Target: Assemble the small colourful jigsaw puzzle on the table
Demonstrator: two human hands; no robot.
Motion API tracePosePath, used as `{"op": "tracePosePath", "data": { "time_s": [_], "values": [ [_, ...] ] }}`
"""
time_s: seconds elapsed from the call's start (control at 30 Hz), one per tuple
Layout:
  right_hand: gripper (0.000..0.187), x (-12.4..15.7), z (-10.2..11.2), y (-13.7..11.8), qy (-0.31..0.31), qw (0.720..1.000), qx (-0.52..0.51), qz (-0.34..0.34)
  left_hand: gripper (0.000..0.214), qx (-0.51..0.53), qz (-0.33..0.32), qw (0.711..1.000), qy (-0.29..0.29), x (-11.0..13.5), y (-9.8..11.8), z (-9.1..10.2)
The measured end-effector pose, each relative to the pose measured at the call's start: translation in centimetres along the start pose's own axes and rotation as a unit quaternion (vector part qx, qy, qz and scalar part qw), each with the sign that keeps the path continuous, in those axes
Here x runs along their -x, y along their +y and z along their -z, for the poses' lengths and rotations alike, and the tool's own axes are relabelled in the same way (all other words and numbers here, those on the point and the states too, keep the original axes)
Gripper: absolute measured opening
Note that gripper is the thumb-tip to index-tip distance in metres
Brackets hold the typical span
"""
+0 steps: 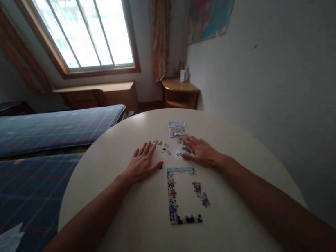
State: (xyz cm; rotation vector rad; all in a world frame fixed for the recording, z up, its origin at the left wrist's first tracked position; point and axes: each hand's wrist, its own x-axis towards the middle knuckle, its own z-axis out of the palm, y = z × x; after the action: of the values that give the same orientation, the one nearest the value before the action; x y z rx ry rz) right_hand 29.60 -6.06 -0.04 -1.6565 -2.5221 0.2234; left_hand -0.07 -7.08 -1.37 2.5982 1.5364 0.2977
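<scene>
On a round cream tabletop [123, 231], the left hand [140, 162] and right hand [200, 151] lie palm-down, fingers spread, with loose multicoloured jigsaw pieces [157, 142] between them, while nearer the body a rectangular picture-printed puzzle border [171, 195] is joined left, top and bottom, its middle and right side unfinished.

pale rounded table [133, 238], partial puzzle border [171, 195], loose pieces [186, 150], picture sheet [177, 128]

Both hands [142, 164] [201, 152] palm-down (arms [97, 216] [257, 192] outstretched)
</scene>
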Motion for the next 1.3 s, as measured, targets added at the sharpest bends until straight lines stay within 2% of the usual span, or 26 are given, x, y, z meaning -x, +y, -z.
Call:
{"op": "tracePosePath", "data": {
  "time_s": [0.23, 0.37, 0.53, 0.67, 0.83, 1.03, 1.23, 1.3],
  "values": [
    [0.07, -0.6, 0.5, -0.2, 0.022, 0.997, -0.013, 0.072, 0.091, 0.016, 0.008, 1.0, -0.005, -2.6, -0.2, -0.2],
    [0.062, 0.3, 0.4, 0.1, 0.06, 0.991, -0.055, 0.111, 0.075, 0.044, 0.015, 0.998, 0.034, -2.7, -0.2, -0.3],
    [0.054, 1.1, 0.0, 0.7, 0.078, 0.988, -0.1, 0.089, 0.058, 0.079, 0.025, 0.994, 0.073, -2.4, -0.5, -0.4],
    [0.049, 1.6, -0.1, 1.2, 0.07, 0.989, -0.103, 0.08, 0.052, 0.078, 0.018, 0.994, 0.07, -2.3, -0.4, -0.2],
    [0.051, 2.1, 0.3, 1.5, 0.064, 0.991, -0.104, 0.058, 0.045, 0.031, 0.015, 0.997, 0.073, -1.8, 0.1, 0.2],
    [0.051, 2.1, 0.1, 1.5, 0.058, 0.994, -0.084, 0.045, 0.046, 0.005, 0.001, 0.998, 0.069, -1.8, 0.2, 0.3],
    [0.052, 1.8, -0.1, 1.7, 0.051, 0.995, -0.078, 0.047, 0.047, -0.015, 0.059, 0.995, 0.082, -2.0, 0.2, 0.0],
    [0.052, 1.7, -0.1, 1.8, 0.049, 0.994, -0.085, 0.049, 0.045, -0.017, 0.057, 0.993, 0.097, -2.1, 0.2, -0.1]
  ]
}}
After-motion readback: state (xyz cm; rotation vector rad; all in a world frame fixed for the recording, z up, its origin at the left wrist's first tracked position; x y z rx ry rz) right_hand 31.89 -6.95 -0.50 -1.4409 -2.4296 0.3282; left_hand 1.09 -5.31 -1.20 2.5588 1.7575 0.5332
